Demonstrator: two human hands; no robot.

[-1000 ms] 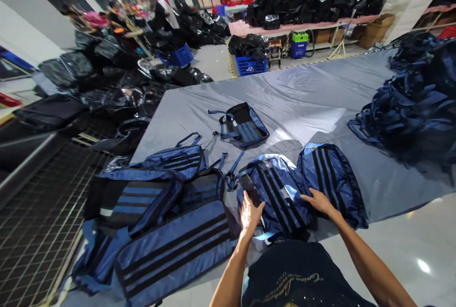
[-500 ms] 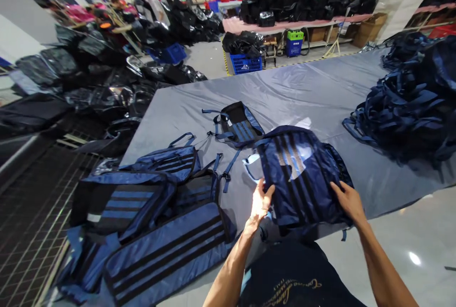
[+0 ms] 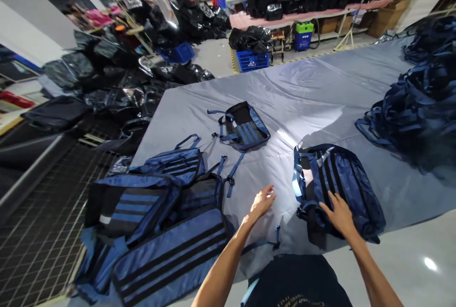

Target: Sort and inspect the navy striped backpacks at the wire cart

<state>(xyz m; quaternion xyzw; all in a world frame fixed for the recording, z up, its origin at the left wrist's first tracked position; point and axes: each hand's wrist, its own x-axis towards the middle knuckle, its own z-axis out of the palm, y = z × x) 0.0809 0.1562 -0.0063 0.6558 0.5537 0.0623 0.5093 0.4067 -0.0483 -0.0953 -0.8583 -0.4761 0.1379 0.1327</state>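
A navy backpack (image 3: 351,178) with black stripes lies on the grey-covered table (image 3: 285,93), to the right of my body. My right hand (image 3: 338,214) rests on its front with the fingers spread. Over the bare cloth left of that bag, my left hand (image 3: 262,201) hovers with nothing in it, its fingers apart. Beyond the hands, a small blue and black backpack (image 3: 245,124) lies with its straps out to the left. Several striped bags are heaped at the left, among them a long navy one (image 3: 174,254).
A big pile of navy backpacks (image 3: 416,107) stands on the table's right side. Black plastic-wrapped bundles (image 3: 117,74) and a wire mesh rack (image 3: 46,221) are beyond the left edge. Past the far edge are a blue crate (image 3: 252,61) and a green-and-blue box (image 3: 303,37). People are in the background.
The navy backpack, held up between both hands before, now lies on the table farther right. My left hand has let go of it. My right hand stays on it, with fingers spread.
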